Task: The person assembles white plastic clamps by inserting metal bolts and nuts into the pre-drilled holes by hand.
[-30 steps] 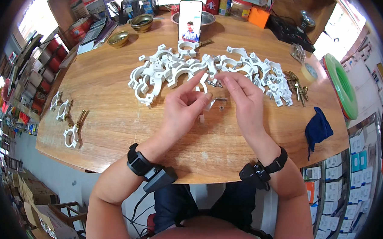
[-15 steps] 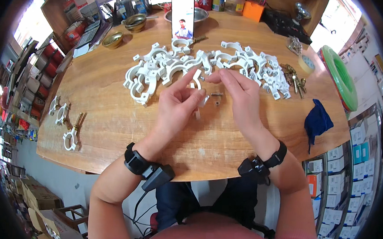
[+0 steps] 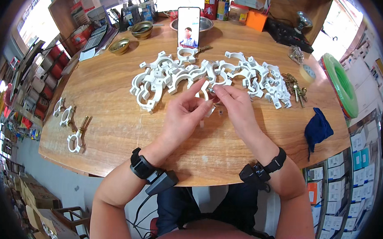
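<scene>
Holding one curved white clamp piece (image 3: 206, 91) in a nearly closed pinch of the left hand (image 3: 185, 113), at about that hand's one o'clock and the right hand's (image 3: 238, 105) ten. Curling the right hand almost closed just beside; cannot tell whether around anything. Pointing the clamp piece's visible end toward twelve, with long axis roughly twelve to six. Counting three ring clamps (image 3: 74, 143) toward nine, two brass bowls (image 3: 119, 46) toward eleven, one phone (image 3: 188, 27) at twelve; cannot count the overlapping white heap (image 3: 159, 81).

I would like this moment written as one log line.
left hand: holds white clamp; right hand: beside it, grip unclear; beyond: heap of white clamps; right side: blue cloth
</scene>
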Action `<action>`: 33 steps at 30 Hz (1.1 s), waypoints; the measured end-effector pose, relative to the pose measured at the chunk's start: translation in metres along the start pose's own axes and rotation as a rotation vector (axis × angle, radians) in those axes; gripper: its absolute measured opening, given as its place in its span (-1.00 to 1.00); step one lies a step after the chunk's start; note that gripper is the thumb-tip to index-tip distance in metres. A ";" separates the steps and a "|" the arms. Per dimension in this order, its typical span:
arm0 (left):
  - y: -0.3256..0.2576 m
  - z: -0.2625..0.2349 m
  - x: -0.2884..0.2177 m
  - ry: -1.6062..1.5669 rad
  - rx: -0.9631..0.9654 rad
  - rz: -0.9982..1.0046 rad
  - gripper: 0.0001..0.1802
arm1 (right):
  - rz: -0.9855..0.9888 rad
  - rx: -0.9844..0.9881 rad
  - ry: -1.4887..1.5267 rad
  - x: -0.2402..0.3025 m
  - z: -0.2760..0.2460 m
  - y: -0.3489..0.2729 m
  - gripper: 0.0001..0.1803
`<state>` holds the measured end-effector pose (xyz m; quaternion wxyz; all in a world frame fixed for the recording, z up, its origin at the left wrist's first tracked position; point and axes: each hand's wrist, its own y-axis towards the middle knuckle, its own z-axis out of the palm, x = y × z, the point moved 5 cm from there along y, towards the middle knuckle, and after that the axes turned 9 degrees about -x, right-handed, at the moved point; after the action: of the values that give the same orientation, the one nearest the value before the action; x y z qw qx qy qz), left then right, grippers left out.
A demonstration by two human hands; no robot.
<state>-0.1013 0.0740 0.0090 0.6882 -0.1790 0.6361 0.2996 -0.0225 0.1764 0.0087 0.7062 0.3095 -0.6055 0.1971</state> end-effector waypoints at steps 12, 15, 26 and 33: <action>0.001 0.000 0.003 -0.049 -0.057 0.100 -0.56 | -0.086 -0.097 -0.045 0.008 -0.002 0.000 -0.77; 0.003 -0.001 0.004 -0.040 -0.056 0.093 -0.55 | 0.071 -0.107 0.031 -0.001 -0.006 0.002 -0.71; 0.005 -0.005 0.007 0.047 -0.100 0.095 -0.55 | -0.131 -0.057 0.086 0.011 -0.004 0.000 -0.74; 0.004 -0.004 0.010 0.108 -0.060 0.039 -0.56 | -0.088 -0.078 0.044 0.014 -0.006 -0.004 -0.73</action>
<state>-0.1074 0.0765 -0.0008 0.6413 -0.2032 0.6663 0.3216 -0.0133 0.1763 0.0207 0.7387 0.3039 -0.5829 0.1488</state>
